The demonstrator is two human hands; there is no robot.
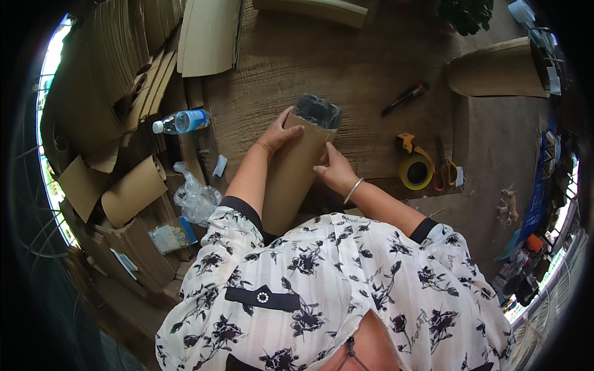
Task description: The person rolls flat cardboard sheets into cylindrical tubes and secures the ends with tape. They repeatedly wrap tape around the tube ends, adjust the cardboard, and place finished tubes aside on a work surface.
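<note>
A long brown cardboard wrap (288,176) slants up and away from my body in front of me. Out of its far end pokes a dark, shiny block (317,110) that looks covered in clear plastic. My left hand (279,134) grips the left edge near that far end, thumb on the top face and other fingers partly hidden. On the opposite edge, slightly nearer to me, my right hand (337,170) pinches the cardboard between thumb and fingers. The near end of the wrap disappears against my blouse.
To the right lie a utility knife (406,99), a yellow tape roll in its dispenser (416,171) and scissors (440,179). At left are a plastic bottle (185,122), a crumpled clear bag (197,196) and cardboard stacks (209,37). Curved cardboard (498,69) stands far right.
</note>
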